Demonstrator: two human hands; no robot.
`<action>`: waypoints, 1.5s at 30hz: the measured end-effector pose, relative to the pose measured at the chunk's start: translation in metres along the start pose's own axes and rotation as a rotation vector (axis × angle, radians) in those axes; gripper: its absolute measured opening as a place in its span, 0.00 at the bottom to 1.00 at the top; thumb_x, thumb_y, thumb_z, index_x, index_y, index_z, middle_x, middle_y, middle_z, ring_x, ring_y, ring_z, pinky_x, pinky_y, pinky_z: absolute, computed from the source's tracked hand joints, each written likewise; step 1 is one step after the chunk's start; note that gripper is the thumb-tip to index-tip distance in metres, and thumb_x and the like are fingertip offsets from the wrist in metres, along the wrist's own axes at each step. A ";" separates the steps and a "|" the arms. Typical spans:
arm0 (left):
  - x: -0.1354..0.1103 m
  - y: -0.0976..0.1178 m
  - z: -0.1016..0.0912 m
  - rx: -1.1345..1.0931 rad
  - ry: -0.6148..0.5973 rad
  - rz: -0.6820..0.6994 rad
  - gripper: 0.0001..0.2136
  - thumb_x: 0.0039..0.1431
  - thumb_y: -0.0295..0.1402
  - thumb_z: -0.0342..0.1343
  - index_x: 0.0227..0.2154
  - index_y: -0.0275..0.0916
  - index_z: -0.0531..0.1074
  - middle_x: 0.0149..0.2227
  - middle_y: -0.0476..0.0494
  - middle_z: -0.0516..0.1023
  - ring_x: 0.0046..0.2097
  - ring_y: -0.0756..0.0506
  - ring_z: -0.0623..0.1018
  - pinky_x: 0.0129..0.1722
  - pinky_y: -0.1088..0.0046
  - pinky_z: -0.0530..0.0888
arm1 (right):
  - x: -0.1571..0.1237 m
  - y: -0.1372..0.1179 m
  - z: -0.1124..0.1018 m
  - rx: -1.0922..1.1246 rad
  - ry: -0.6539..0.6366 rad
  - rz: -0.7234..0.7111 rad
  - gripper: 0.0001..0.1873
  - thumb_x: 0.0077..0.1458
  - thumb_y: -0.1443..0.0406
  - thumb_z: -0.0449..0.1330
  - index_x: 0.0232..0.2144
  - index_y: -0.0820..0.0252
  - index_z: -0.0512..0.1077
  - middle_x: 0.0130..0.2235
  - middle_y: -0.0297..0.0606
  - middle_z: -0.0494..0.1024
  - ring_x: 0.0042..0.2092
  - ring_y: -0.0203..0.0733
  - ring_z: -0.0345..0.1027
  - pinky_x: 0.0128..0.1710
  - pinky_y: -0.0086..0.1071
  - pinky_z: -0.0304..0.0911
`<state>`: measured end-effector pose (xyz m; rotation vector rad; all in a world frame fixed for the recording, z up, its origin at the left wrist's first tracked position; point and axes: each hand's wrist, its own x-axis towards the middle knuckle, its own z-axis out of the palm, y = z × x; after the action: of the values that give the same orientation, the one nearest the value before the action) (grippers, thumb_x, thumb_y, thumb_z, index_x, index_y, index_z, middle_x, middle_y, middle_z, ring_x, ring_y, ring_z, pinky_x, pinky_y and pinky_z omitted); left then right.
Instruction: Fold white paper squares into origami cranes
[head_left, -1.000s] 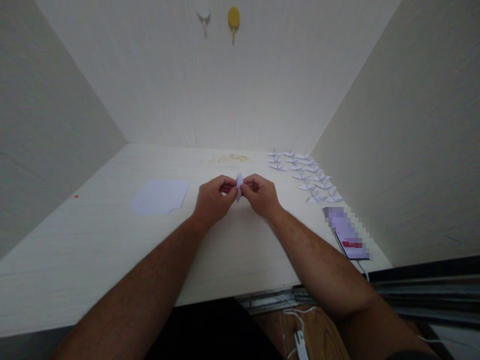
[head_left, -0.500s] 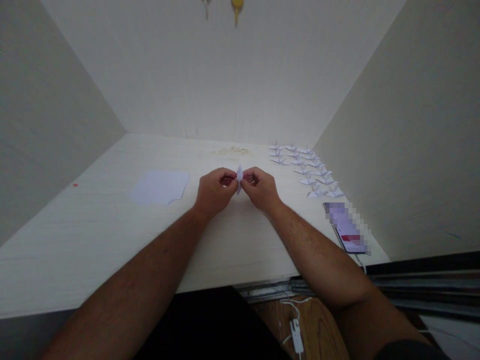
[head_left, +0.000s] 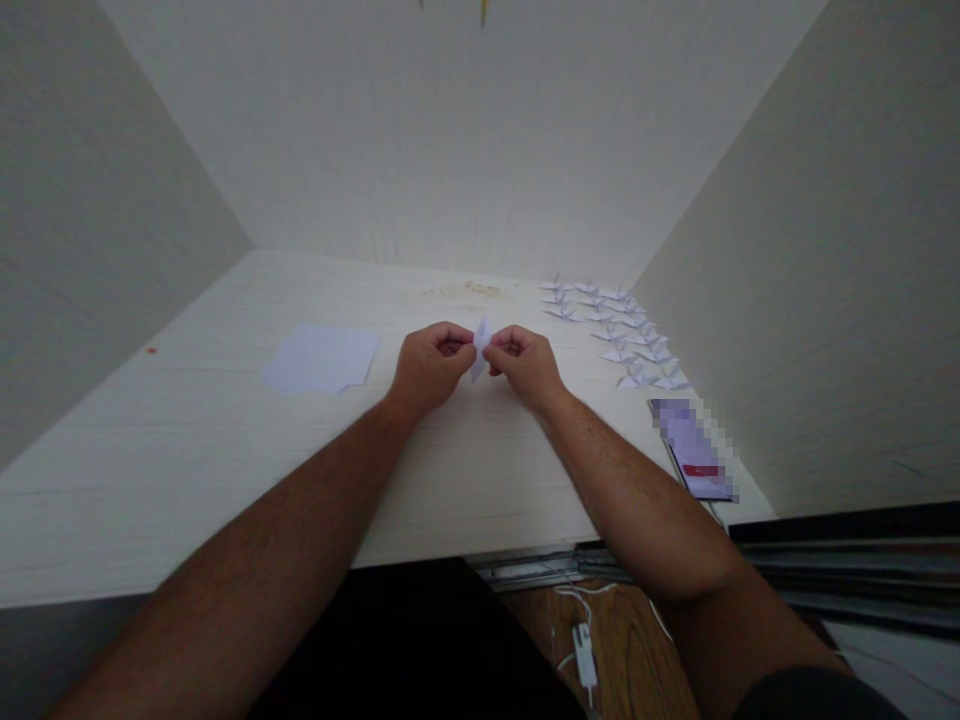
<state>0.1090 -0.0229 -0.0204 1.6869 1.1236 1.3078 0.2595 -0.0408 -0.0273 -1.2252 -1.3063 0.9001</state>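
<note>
A small folded piece of white paper (head_left: 480, 350) stands upright between my two hands, just above the pale wooden table (head_left: 225, 450). My left hand (head_left: 430, 368) pinches its left side with fingers curled. From the other side my right hand (head_left: 525, 365) pinches it the same way. Both hands sit near the middle of the table, with the forearms reaching in from the near edge.
A stack of white paper sheets (head_left: 322, 357) lies to the left of the hands. Several small folded paper cranes (head_left: 615, 335) stand in rows at the back right. A phone (head_left: 694, 450) lies near the right front corner. Walls close in the table on three sides.
The view has tilted down a little, so everything sits higher in the frame. The paper between my fingers has turned slightly and shows more of its face.
</note>
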 end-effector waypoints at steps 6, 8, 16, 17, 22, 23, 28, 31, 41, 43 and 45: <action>0.001 -0.002 0.003 -0.055 0.027 -0.026 0.05 0.45 0.30 0.61 0.28 0.37 0.75 0.27 0.46 0.80 0.28 0.49 0.77 0.29 0.74 0.73 | 0.000 0.003 0.000 -0.046 0.018 -0.050 0.07 0.47 0.62 0.63 0.25 0.57 0.69 0.22 0.29 0.72 0.23 0.33 0.67 0.25 0.29 0.65; 0.001 -0.002 0.003 -0.034 0.027 -0.033 0.04 0.45 0.30 0.61 0.27 0.37 0.75 0.26 0.47 0.80 0.28 0.49 0.76 0.28 0.74 0.73 | -0.001 0.003 0.000 -0.055 0.010 -0.046 0.07 0.47 0.61 0.63 0.26 0.58 0.69 0.22 0.29 0.73 0.24 0.34 0.68 0.26 0.29 0.65; 0.000 0.001 0.002 0.041 0.009 -0.035 0.04 0.46 0.30 0.61 0.27 0.37 0.77 0.25 0.47 0.79 0.27 0.49 0.75 0.28 0.75 0.72 | -0.004 0.000 0.001 -0.128 0.059 -0.093 0.09 0.45 0.61 0.66 0.26 0.59 0.71 0.24 0.32 0.75 0.26 0.34 0.68 0.29 0.30 0.65; 0.000 0.001 0.002 0.046 0.007 -0.032 0.04 0.46 0.30 0.61 0.28 0.37 0.77 0.25 0.47 0.80 0.27 0.49 0.76 0.28 0.75 0.72 | -0.003 0.001 0.001 -0.127 0.064 -0.094 0.09 0.45 0.61 0.65 0.26 0.59 0.71 0.24 0.32 0.75 0.26 0.34 0.68 0.29 0.30 0.65; -0.001 0.001 0.003 0.079 0.006 -0.014 0.04 0.47 0.30 0.60 0.27 0.37 0.78 0.26 0.47 0.80 0.27 0.49 0.75 0.27 0.75 0.71 | 0.000 0.008 0.004 -0.068 0.082 -0.078 0.08 0.43 0.65 0.63 0.29 0.58 0.69 0.26 0.30 0.74 0.27 0.34 0.68 0.28 0.29 0.66; -0.001 0.001 0.004 0.083 0.007 -0.013 0.04 0.47 0.29 0.60 0.27 0.37 0.78 0.25 0.47 0.80 0.27 0.49 0.75 0.27 0.75 0.71 | 0.001 0.009 0.004 -0.052 0.085 -0.065 0.08 0.43 0.66 0.62 0.29 0.58 0.68 0.26 0.30 0.73 0.27 0.33 0.68 0.28 0.29 0.66; -0.002 -0.001 0.007 0.040 0.017 -0.053 0.03 0.45 0.29 0.60 0.25 0.37 0.77 0.23 0.48 0.78 0.25 0.50 0.74 0.25 0.76 0.69 | 0.001 0.008 0.007 0.027 0.083 0.057 0.09 0.41 0.68 0.60 0.29 0.58 0.67 0.23 0.27 0.71 0.23 0.32 0.66 0.25 0.28 0.66; -0.001 -0.004 0.009 -0.005 0.029 -0.088 0.02 0.44 0.29 0.59 0.23 0.37 0.76 0.22 0.49 0.77 0.24 0.50 0.73 0.24 0.76 0.69 | 0.001 0.007 0.009 0.066 0.093 0.087 0.08 0.42 0.67 0.61 0.29 0.59 0.68 0.22 0.27 0.71 0.23 0.32 0.66 0.25 0.28 0.66; -0.001 -0.007 0.012 -0.033 0.058 -0.118 0.01 0.45 0.28 0.59 0.23 0.36 0.74 0.21 0.49 0.76 0.25 0.50 0.75 0.27 0.76 0.71 | 0.003 0.017 0.013 0.011 0.170 -0.021 0.08 0.43 0.65 0.61 0.30 0.59 0.69 0.24 0.28 0.72 0.25 0.33 0.66 0.26 0.28 0.66; -0.001 -0.006 0.011 -0.006 0.046 -0.084 0.02 0.45 0.30 0.60 0.24 0.37 0.75 0.23 0.48 0.77 0.26 0.50 0.75 0.28 0.75 0.71 | 0.003 0.019 0.013 -0.026 0.176 -0.043 0.07 0.44 0.65 0.61 0.30 0.59 0.69 0.25 0.29 0.73 0.27 0.33 0.68 0.29 0.28 0.67; -0.002 -0.008 0.010 0.004 0.031 -0.058 0.04 0.45 0.31 0.62 0.25 0.37 0.75 0.24 0.48 0.78 0.27 0.49 0.75 0.29 0.75 0.72 | 0.003 0.019 0.012 -0.051 0.172 -0.056 0.07 0.44 0.65 0.61 0.30 0.59 0.70 0.25 0.29 0.73 0.28 0.34 0.69 0.30 0.28 0.67</action>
<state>0.1174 -0.0220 -0.0303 1.6304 1.1843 1.3002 0.2513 -0.0325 -0.0471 -1.2702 -1.2260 0.7088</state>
